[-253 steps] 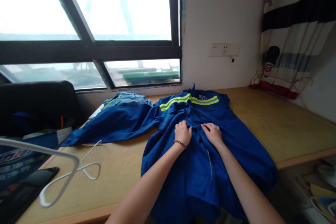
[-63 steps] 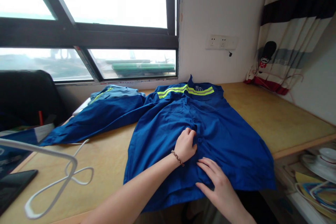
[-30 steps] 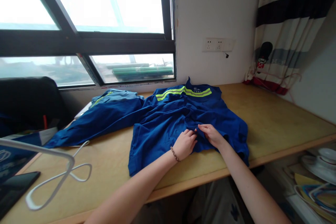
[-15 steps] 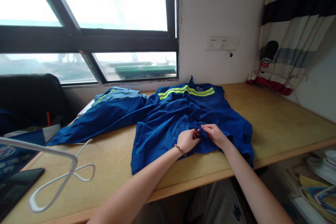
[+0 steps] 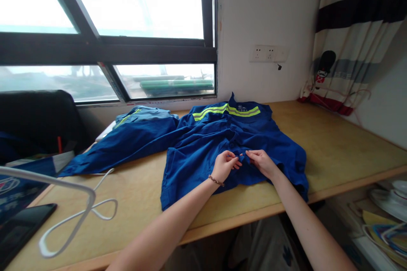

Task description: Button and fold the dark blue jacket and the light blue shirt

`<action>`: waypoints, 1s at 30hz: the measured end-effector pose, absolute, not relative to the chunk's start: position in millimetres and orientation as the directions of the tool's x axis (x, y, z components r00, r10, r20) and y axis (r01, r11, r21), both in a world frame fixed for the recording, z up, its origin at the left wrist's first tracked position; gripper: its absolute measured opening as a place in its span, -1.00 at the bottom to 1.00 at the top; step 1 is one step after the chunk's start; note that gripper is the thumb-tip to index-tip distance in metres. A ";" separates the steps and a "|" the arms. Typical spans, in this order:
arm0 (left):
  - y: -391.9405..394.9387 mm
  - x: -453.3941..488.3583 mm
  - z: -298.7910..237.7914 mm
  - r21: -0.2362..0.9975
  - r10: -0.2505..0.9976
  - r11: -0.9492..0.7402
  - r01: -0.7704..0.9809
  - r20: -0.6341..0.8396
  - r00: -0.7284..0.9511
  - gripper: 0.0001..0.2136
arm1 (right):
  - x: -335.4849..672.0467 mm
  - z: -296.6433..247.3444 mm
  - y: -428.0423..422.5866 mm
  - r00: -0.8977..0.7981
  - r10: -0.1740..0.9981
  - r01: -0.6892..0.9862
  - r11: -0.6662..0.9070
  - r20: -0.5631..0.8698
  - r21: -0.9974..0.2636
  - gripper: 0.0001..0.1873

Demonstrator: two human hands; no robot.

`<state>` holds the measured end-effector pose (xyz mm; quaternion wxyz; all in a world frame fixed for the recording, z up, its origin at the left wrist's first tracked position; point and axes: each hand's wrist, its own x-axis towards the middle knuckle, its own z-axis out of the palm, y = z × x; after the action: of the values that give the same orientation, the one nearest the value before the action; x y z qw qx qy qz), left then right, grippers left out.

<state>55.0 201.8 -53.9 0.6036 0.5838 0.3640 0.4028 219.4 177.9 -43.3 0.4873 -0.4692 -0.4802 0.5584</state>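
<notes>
A royal-blue work jacket (image 5: 203, 152) lies front up on the wooden table (image 5: 343, 144), its collar (image 5: 233, 98) end toward the wall and window and its hem near the front edge. The cloth is matte and rumpled, with soft folds running across the body and bunching around the front placket (image 5: 231, 137). Across the chest runs a reflective band (image 5: 211, 112), fluorescent yellow with a grey centre stripe, broken at the placket. One collar point stands up; white printing (too small to read) shows beside it. A sleeve (image 5: 133, 148) stretches out to the left, just in front of a paler blue folded garment (image 5: 149, 114).

The left hand (image 5: 226, 164), with a braided bracelet (image 5: 216, 181) at its wrist, has its thumb and forefinger pinched together on the placket's lower part, the other fingers loosely curled. Just beside it, the right hand (image 5: 259, 161) grips the same stretch of cloth between thumb and fingertips, its remaining fingers bent.
</notes>
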 end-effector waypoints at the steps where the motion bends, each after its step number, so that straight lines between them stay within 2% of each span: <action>1: 201.8 54.8 -52.1 0.995 0.917 0.033 -0.093 0.007 0.400 -0.77 | 219.3 -44.2 178.1 -0.079 0.996 -0.060 -0.053 -0.049 -0.997 -0.62; 5: 200.3 55.2 -48.4 0.977 0.919 0.151 -0.148 -0.083 0.386 -0.72 | 220.1 -47.3 179.4 -0.041 0.999 0.025 0.029 0.028 -0.999 -0.62; 10: 199.7 57.2 -51.3 0.968 0.872 0.230 -0.104 -0.157 0.464 -0.72 | 222.1 -43.1 177.3 0.018 0.994 0.016 0.103 0.103 -0.995 -0.64; 15: 202.3 54.8 -50.8 0.941 0.856 0.296 -0.163 -0.186 0.482 -0.73 | 219.7 -39.3 174.6 -0.085 0.989 0.235 0.140 0.123 -0.962 -0.64; 20: 203.0 53.3 -49.0 0.925 0.841 0.326 -0.196 -0.190 0.506 -0.73 | 220.3 -41.8 175.9 -0.023 0.990 0.317 0.139 0.139 -0.938 -0.61; 25: 202.1 54.5 -49.9 0.934 0.852 0.305 -0.187 -0.180 0.491 -0.74 | 219.1 -39.5 173.8 -0.083 0.989 0.247 0.143 0.126 -0.958 -0.59; 30: 203.0 55.2 -52.7 0.945 0.872 0.278 -0.173 -0.173 0.459 -0.75 | 217.2 -41.5 174.2 -0.111 0.994 0.043 -0.019 -0.023 -0.999 -0.60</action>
<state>55.2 203.0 -52.7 0.7097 0.4750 0.3679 0.3678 217.2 174.2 -41.5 0.4555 -0.4870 -0.5322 0.5217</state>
